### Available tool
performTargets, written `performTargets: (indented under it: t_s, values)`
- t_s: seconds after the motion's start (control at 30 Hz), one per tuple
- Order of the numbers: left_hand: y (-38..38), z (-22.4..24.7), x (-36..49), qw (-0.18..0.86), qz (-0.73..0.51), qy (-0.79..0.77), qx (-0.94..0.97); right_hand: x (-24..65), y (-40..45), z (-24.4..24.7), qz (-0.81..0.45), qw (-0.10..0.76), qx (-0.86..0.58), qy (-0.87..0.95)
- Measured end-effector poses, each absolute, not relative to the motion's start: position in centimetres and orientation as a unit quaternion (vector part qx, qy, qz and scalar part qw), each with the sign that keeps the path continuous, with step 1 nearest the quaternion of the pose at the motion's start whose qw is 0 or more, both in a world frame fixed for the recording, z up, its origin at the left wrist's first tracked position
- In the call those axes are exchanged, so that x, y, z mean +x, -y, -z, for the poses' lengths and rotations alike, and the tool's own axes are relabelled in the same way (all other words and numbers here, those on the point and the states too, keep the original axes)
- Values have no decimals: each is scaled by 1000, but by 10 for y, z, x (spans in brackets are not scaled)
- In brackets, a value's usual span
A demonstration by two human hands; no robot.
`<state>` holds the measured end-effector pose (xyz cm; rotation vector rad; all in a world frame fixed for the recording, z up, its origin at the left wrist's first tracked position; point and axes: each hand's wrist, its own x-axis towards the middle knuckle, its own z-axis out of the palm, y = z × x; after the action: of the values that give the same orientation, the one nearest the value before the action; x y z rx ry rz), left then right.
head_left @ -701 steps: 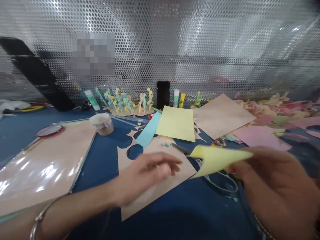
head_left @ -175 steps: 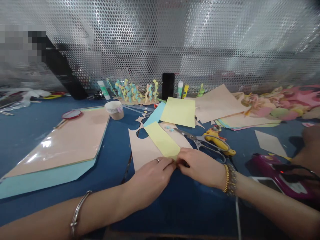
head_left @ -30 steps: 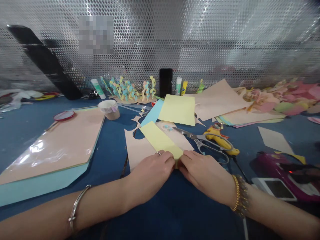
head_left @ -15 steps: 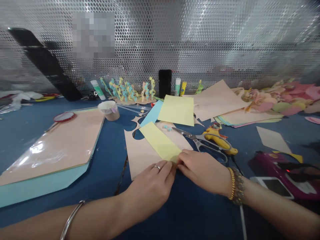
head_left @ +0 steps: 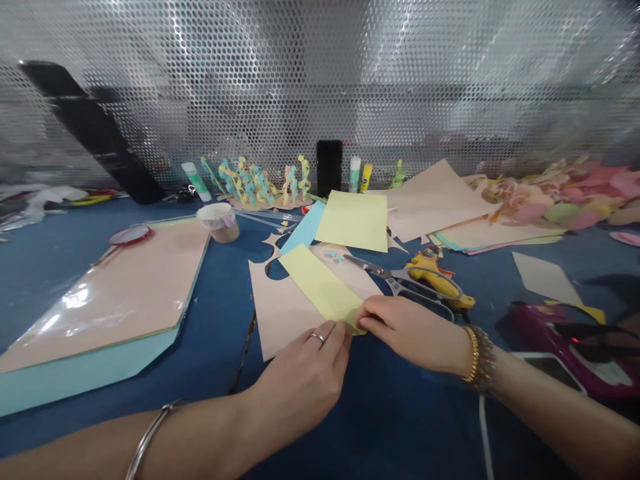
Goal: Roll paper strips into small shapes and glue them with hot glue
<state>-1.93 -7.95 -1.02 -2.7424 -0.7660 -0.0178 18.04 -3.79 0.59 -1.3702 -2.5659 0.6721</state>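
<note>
A pale yellow paper strip (head_left: 320, 283) lies slantwise over a beige sheet (head_left: 280, 317) with rounded cutouts along its far edge. My left hand (head_left: 305, 373), with a ring and a bangle, has its fingertips bunched on the strip's near end. At the right corner of that end, my right hand (head_left: 415, 330) is closed, thumb and forefinger pinching the paper edge. The fingertips partly hide the near edge. Open scissors (head_left: 390, 277) lie just beyond my right hand. Tiny blue bits (head_left: 334, 255) rest on the beige paper near the blades.
Behind the strip lie a yellow square sheet (head_left: 353, 220) and a blue piece (head_left: 303, 228). A paper-lined cup (head_left: 220, 223) stands left, beside a plastic-covered stack of paper (head_left: 125, 287). Curled paper decorations (head_left: 255, 183), a phone (head_left: 329, 167) and a glue stick (head_left: 355, 175) line the back.
My right hand has slid slightly right along the strip's near edge, opening a small gap between the hands. My left hand stays almost in place.
</note>
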Motion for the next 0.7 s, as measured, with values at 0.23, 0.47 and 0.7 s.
performTargets:
  t_s: [0.23,0.47,0.7]
  values:
    - [83,13,-20,157,7,264,-952,181,40,-4,-222,92,-454,858]
    - [83,13,-22,120,-23,261,-958,183,46,-1,-216,115,-433,868]
    - [82,14,-22,135,-24,255,-957,184,50,-1,-208,116,-435,869]
